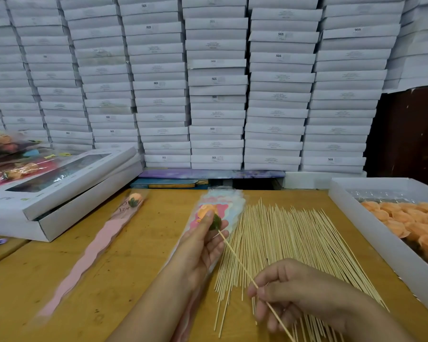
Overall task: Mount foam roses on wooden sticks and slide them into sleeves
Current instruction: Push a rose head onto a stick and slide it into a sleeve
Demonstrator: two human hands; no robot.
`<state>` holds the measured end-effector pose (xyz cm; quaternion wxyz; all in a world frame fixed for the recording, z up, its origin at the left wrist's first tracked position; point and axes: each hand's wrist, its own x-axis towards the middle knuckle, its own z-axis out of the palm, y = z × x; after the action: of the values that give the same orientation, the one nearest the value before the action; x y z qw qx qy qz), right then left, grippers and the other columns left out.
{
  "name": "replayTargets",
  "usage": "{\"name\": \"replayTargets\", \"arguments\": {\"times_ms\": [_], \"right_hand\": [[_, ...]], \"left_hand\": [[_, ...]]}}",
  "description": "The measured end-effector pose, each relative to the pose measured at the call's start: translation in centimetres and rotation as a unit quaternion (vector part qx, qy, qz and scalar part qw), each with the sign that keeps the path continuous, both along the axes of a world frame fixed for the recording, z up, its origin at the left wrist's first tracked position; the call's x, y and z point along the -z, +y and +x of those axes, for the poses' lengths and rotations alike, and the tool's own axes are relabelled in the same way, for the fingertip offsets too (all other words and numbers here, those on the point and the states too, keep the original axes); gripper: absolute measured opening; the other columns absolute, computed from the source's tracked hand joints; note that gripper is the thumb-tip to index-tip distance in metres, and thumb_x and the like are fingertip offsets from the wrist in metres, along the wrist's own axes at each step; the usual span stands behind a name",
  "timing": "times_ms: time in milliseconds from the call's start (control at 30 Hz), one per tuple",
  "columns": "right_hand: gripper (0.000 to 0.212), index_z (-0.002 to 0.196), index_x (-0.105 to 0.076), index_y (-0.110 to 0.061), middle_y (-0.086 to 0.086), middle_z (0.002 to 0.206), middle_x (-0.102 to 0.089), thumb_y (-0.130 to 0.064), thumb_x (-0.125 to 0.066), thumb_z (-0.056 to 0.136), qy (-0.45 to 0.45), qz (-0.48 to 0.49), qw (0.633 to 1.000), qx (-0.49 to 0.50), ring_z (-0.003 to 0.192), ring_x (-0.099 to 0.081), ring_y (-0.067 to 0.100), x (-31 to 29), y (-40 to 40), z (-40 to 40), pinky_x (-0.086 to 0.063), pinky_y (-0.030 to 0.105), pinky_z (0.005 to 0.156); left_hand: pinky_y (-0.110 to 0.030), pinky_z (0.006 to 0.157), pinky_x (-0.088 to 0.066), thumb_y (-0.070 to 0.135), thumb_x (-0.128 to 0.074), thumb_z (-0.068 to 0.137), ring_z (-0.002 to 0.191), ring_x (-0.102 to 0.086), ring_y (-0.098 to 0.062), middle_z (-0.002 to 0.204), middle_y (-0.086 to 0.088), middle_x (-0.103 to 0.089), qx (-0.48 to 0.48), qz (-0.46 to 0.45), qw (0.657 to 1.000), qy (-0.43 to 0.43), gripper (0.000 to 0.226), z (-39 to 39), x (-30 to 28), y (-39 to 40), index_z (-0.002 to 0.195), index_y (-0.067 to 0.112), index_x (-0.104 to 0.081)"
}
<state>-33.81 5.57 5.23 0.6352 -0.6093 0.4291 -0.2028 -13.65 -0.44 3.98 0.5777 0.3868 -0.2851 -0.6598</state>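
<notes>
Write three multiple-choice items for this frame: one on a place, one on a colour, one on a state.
1. Where does the tray of loose foam roses stand?
A. at the table's right edge
B. on the stacked boxes
C. at the table's left edge

2. What colour is the sleeve of the finished rose lying left of the hands?
A. blue
B. pink
C. black

3. What is the right hand doing?
A. resting flat on the table
B. pinching a wooden stick
C. holding a box lid

Key: 1 A, the white tray sits right of the pile of sticks. 2 B, the sleeve is pale pink. 3 B, its fingers grip the stick whose tip meets the rose held by the left hand.
</notes>
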Motion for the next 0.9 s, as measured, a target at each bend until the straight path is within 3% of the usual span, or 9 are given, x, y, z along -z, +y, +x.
{"name": "replayTargets", "arguments": {"times_ms": [100, 233, 367, 467, 600, 667, 767, 800, 900], "right_hand": [[0.008, 0.097, -0.074, -0.010, 0.019, 0.093, -0.073, -0.012, -0.068, 0.091, -0.037, 0.025, 0.999, -0.006, 0.068, -0.070, 0.019, 0.2, -0.3, -0.5, -0.054, 0.021, 0.054], [0.019, 0.098, -0.075, -0.003, 0.020, 0.088, -0.071, -0.010, -0.073, 0.081, -0.112, 0.039, 0.989, 0.082, 0.066, -0.069, 0.023, 0.5, -1.1, -1.4, -0.056, 0.023, 0.051], [0.031, 0.106, -0.074, -0.002, 0.019, 0.088, -0.072, -0.012, -0.071, 0.077, -0.152, 0.020, 0.972, 0.176, 0.069, -0.070, 0.024, 0.8, -2.0, -2.2, -0.057, 0.027, 0.051], [0.032, 0.106, -0.074, -0.005, 0.018, 0.087, -0.072, -0.015, -0.070, 0.076, -0.173, 0.017, 0.962, 0.210, 0.069, -0.071, 0.025, 1.1, -2.4, -2.3, -0.057, 0.028, 0.050], [0.028, 0.101, -0.077, -0.008, 0.017, 0.085, -0.072, -0.015, -0.071, 0.075, -0.186, 0.011, 0.956, 0.228, 0.068, -0.071, 0.024, 1.5, -2.8, -2.6, -0.057, 0.028, 0.051], [0.028, 0.100, -0.077, -0.008, 0.017, 0.085, -0.073, -0.015, -0.071, 0.074, -0.189, 0.009, 0.955, 0.228, 0.068, -0.071, 0.023, 1.6, -3.0, -2.7, -0.057, 0.028, 0.050], [0.028, 0.101, -0.077, -0.007, 0.017, 0.085, -0.072, -0.015, -0.071, 0.074, -0.190, 0.007, 0.955, 0.227, 0.067, -0.071, 0.023, 1.8, -3.1, -2.8, -0.057, 0.027, 0.050], [0.028, 0.100, -0.077, -0.008, 0.017, 0.085, -0.072, -0.015, -0.071, 0.075, -0.191, 0.006, 0.955, 0.226, 0.067, -0.071, 0.023, 1.8, -3.1, -2.8, -0.057, 0.027, 0.050], [0.026, 0.099, -0.078, -0.008, 0.016, 0.085, -0.072, -0.015, -0.070, 0.075, -0.192, 0.005, 0.955, 0.225, 0.067, -0.071, 0.023, 1.9, -3.2, -2.9, -0.057, 0.027, 0.050]], "left_hand": [[-0.022, 0.062, -0.058, 0.039, -0.065, 0.092, 0.077, -0.070, -0.015, 0.106, -0.011, -0.077, 0.013, -0.008, 0.997, -0.075, 0.032, -0.1, -0.5, 0.4, 0.105, 0.010, -0.070], [-0.029, 0.073, -0.055, 0.043, -0.066, 0.093, 0.082, -0.071, -0.011, 0.096, 0.003, -0.079, 0.003, -0.026, 0.972, -0.233, 0.031, 1.3, -2.0, 0.1, 0.108, 0.016, -0.068], [-0.023, 0.059, -0.048, 0.027, -0.072, 0.091, 0.069, -0.061, -0.009, 0.081, 0.003, -0.074, -0.039, -0.062, 0.872, -0.485, 0.008, 4.6, -2.6, -1.5, 0.089, 0.020, -0.072], [-0.026, 0.060, -0.044, 0.020, -0.071, 0.090, 0.064, -0.056, -0.014, 0.082, -0.010, -0.072, -0.037, -0.028, 0.780, -0.624, 0.011, 7.1, -1.5, -3.2, 0.084, 0.011, -0.073], [-0.031, 0.076, -0.049, 0.043, -0.070, 0.089, 0.091, -0.065, -0.020, 0.103, -0.007, -0.071, 0.040, 0.044, 0.659, -0.750, 0.037, 9.3, -0.2, -4.1, 0.104, 0.010, -0.066], [-0.031, 0.079, -0.052, 0.046, -0.072, 0.087, 0.094, -0.064, -0.020, 0.104, -0.004, -0.069, 0.052, 0.061, 0.653, -0.753, 0.040, 9.8, 0.0, -4.4, 0.107, 0.013, -0.061], [-0.026, 0.058, -0.041, 0.040, -0.077, 0.085, 0.062, -0.056, -0.017, 0.067, -0.001, -0.062, 0.055, 0.063, 0.692, -0.717, 0.032, 10.0, 0.1, -4.8, 0.082, 0.011, -0.064], [-0.026, 0.057, -0.039, 0.043, -0.077, 0.084, 0.059, -0.054, -0.017, 0.065, -0.001, -0.061, 0.054, 0.066, 0.698, -0.711, 0.036, 10.0, 0.0, -4.9, 0.081, 0.010, -0.064], [-0.029, 0.067, -0.045, 0.062, -0.074, 0.079, 0.085, -0.063, -0.021, 0.097, -0.005, -0.068, 0.058, 0.069, 0.673, -0.734, 0.061, 10.0, -0.2, -4.9, 0.108, 0.010, -0.064]]}}
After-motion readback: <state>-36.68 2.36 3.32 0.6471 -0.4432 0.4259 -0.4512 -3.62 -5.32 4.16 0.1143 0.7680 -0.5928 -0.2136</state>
